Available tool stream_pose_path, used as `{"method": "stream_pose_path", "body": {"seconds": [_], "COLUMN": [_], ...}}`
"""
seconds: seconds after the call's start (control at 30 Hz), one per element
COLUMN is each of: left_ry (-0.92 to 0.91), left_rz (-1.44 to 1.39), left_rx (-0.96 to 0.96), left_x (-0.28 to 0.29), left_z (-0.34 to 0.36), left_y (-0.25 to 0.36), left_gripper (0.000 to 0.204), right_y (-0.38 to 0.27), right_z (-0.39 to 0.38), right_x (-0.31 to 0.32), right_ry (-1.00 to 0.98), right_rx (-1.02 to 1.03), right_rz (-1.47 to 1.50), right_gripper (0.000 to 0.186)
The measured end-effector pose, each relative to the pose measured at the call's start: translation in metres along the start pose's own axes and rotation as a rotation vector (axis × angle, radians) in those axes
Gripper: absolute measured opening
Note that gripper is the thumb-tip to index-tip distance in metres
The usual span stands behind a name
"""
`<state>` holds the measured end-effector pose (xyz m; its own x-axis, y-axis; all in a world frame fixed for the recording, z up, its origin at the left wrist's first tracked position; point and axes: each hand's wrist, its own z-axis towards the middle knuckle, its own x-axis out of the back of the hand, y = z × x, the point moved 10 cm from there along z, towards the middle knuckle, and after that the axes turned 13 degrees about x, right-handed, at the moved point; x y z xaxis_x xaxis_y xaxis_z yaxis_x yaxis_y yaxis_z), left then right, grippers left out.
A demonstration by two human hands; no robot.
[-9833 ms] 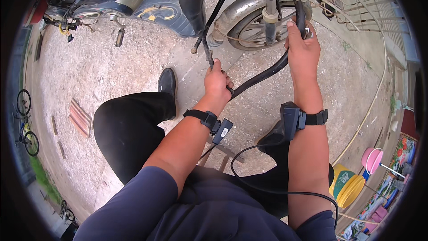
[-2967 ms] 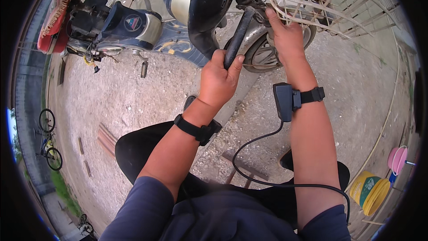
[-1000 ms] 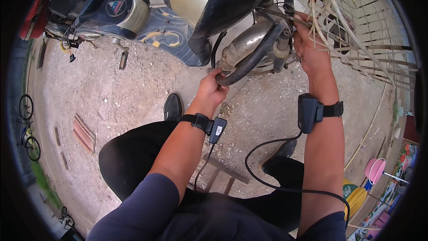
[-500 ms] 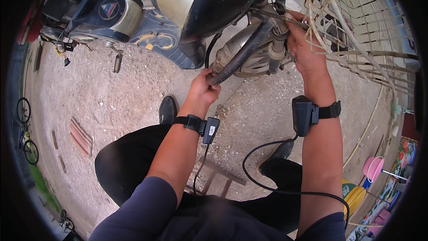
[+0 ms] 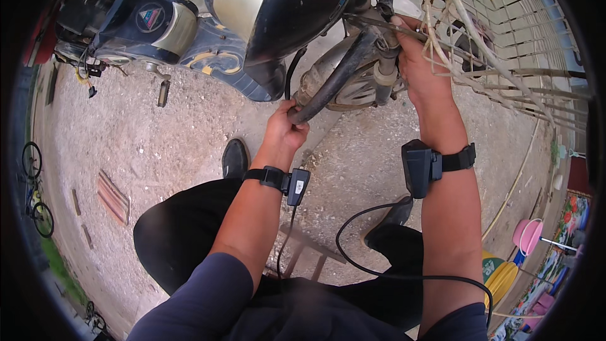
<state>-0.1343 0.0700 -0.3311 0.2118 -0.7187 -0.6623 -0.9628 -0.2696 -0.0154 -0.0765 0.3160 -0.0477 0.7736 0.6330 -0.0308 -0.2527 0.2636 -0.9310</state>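
Note:
An electric scooter with a dark blue and cream body (image 5: pixel 297 19) stands across the top of the view. From its front end a curved black handlebar (image 5: pixel 331 82) slopes down toward me. My left hand (image 5: pixel 287 127) wraps round the bar's lower end. At the bar's upper end, by a worn metal tube (image 5: pixel 386 66), is my right hand (image 5: pixel 420 57). Its fingers are bent in against the metal fittings there and partly hidden; what they grip cannot be made out. A dirty wheel (image 5: pixel 353 95) shows beneath the bar.
A rusty wire basket (image 5: pixel 499 44) hangs close over my right hand. A crank pedal (image 5: pixel 163 91) sticks out below the scooter. On the ground lie reddish slats (image 5: pixel 113 197) and a wooden frame (image 5: pixel 309 256). A pink bucket (image 5: pixel 528 237) is at the right; bicycles (image 5: pixel 39 218) stand far left.
The scooter, basket and both hands sit slightly further left in view. Both hands keep their places on the scooter's front end, the left still round the handlebar's end.

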Motion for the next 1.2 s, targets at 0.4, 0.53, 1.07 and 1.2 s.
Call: {"method": "stream_pose_path", "body": {"seconds": [0.4, 0.53, 1.07, 1.2], "left_ry": [-0.034, -0.007, -0.064, -0.073], "left_rz": [-0.047, -0.025, -0.07, -0.065], "left_rx": [0.032, 0.018, 0.036, 0.022], "left_x": [0.0, -0.001, -0.002, -0.005], "left_z": [0.001, 0.0, 0.001, -0.002], "left_y": [-0.001, -0.003, -0.006, -0.007], "left_gripper": [0.008, 0.008, 0.007, 0.009], "right_y": [0.014, 0.024, 0.01, 0.003], "right_z": [0.005, 0.01, 0.007, 0.001], "right_x": [0.002, 0.005, 0.005, 0.005], "right_ry": [0.027, 0.007, 0.04, 0.069], "right_rx": [0.043, -0.039, -0.026, -0.094], "right_rz": [-0.024, -0.04, -0.05, -0.06], "right_gripper": [0.03, 0.045, 0.026, 0.026]}}
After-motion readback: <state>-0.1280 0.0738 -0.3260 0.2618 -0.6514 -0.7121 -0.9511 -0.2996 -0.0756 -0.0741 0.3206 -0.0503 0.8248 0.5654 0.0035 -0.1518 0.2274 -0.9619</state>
